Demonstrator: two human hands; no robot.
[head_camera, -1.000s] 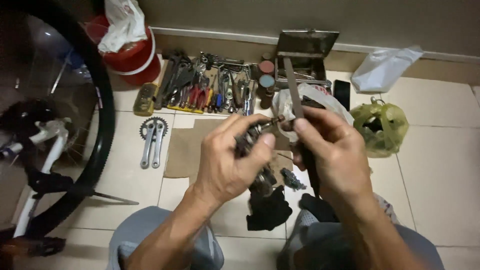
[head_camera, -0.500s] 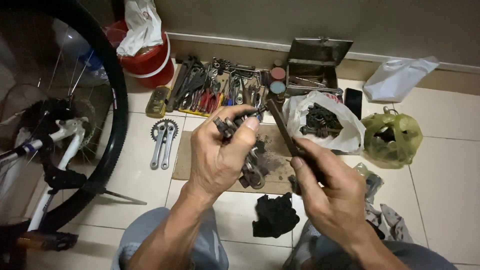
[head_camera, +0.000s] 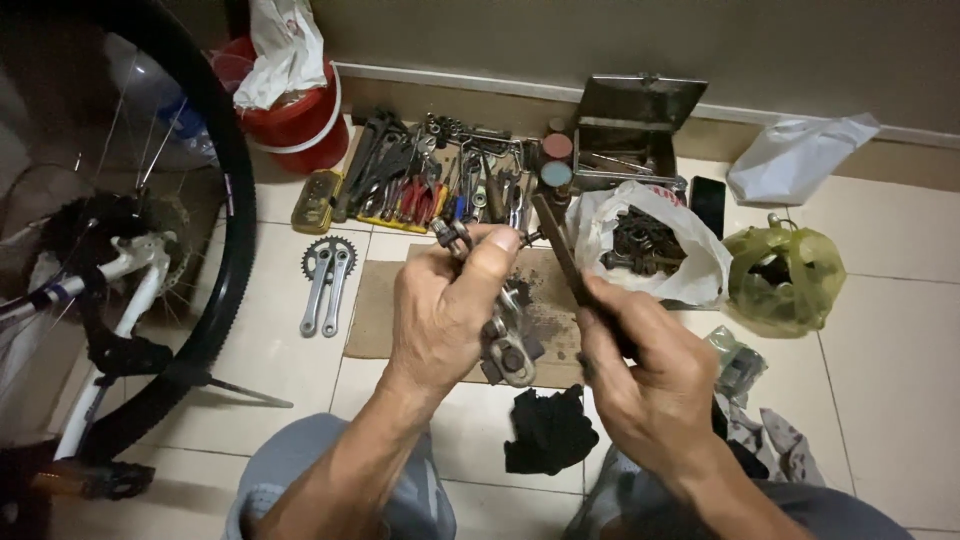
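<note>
- A bicycle wheel (head_camera: 225, 230) with a black tyre stands at the far left, with a white frame (head_camera: 120, 290) beside it.
- A red bucket (head_camera: 300, 125) sits far left against the wall, with a white bag stuffed into it.
- A crank with a chainring (head_camera: 325, 275) lies flat on the tiles, left of a brown cardboard sheet (head_camera: 375, 310).
- A row of hand tools (head_camera: 430, 185), pliers and spanners among them, lies far of the cardboard, near the wall.
- The left hand (head_camera: 450, 310) is raised over the cardboard, fingers curled tight around a small greasy metal part (head_camera: 455, 235); a bolt end sticks out at the fingertips, and more metal (head_camera: 505, 350) hangs below the palm.
- A black rag (head_camera: 550, 430) lies near, between the knees.
- The right hand (head_camera: 645, 375) is closed around the handle of a long dark flat tool (head_camera: 560, 250); its tip reaches the part held by the left hand.
- An open metal box (head_camera: 630, 125) stands far, right of the tools.
- A white plastic bag of rusty parts (head_camera: 650, 245) lies just right of the tool, with a black phone (head_camera: 708, 205) beside it.
- A yellow-green bag (head_camera: 785, 275) lies farther right, and a white bag (head_camera: 800, 160) lies far right by the wall.
</note>
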